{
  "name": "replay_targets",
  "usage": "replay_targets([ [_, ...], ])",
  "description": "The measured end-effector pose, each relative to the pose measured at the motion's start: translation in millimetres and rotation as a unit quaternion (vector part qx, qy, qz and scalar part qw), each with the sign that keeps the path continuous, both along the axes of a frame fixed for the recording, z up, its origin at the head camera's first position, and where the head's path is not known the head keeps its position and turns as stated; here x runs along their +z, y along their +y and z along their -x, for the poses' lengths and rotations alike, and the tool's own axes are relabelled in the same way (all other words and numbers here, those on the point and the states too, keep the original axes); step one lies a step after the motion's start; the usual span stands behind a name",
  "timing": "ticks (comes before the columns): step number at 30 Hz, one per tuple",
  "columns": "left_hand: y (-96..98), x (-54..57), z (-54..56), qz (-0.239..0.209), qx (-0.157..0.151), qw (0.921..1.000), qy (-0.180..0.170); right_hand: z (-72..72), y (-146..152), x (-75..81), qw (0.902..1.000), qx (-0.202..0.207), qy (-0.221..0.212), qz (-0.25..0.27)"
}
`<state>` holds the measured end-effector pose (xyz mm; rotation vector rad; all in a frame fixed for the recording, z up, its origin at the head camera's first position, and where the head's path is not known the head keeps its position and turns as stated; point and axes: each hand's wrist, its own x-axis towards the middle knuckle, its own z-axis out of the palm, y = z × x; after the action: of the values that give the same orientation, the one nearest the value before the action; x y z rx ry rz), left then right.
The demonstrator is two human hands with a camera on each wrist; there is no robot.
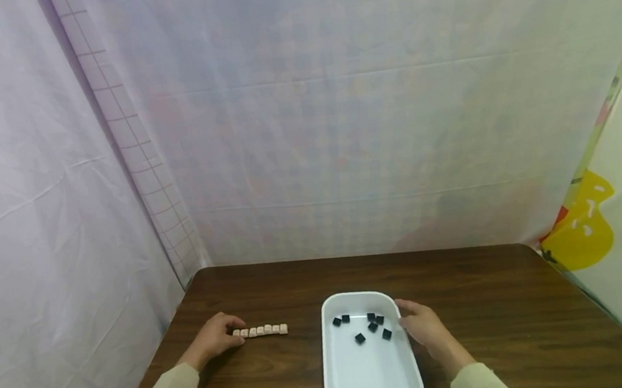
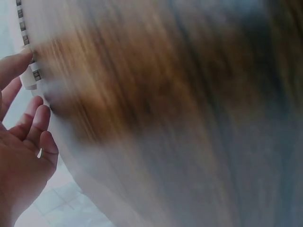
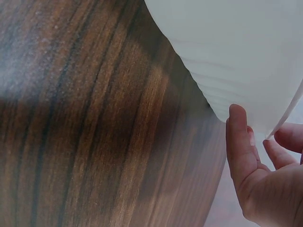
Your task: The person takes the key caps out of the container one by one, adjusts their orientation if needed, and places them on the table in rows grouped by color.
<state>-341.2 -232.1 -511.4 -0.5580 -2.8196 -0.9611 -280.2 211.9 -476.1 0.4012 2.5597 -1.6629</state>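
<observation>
My left hand (image 1: pixel 215 337) is at the left end of a straight row of small cream blocks (image 1: pixel 268 330), thumb and fingertip on either side of the end block (image 1: pixel 237 333). Dark marks show on these blocks (image 2: pixel 36 74) in the left wrist view. A white rectangular tub (image 1: pixel 370 375) with rounded corners stands right of the row. On its far right side, my right hand (image 1: pixel 426 328) grips the rim, thumb at the edge and other fingers along the outer wall (image 3: pixel 203 71). Several small black square blocks (image 1: pixel 360 338) lie scattered inside, mostly toward the far end.
Everything stands on a dark brown wood-grain table (image 1: pixel 497 313) with rounded far corners. A pale curtain (image 1: pixel 341 153) hangs behind it, and another white curtain (image 1: pixel 40 245) runs along the left. On the right hangs a white sheet with a yellow print (image 1: pixel 581 230).
</observation>
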Motion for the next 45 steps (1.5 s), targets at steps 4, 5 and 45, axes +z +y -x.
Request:
replay_targets([
  [4,1.2,4.5,-0.5,0.001,0.012,0.9999,-0.010,-0.8,0,0.0,0.9999,0.002,0.009,0.006],
  [5,2.1,6.5,-0.3,0.001,0.013,0.9999,-0.010,-0.8,0,0.1,0.9999,0.003,0.010,0.007],
  [45,186.2,62.5,-5.8,-0.057,-0.118,0.9914,0.008,-3.9,-1,1.0,0.9987,0.004,-0.005,0.051],
])
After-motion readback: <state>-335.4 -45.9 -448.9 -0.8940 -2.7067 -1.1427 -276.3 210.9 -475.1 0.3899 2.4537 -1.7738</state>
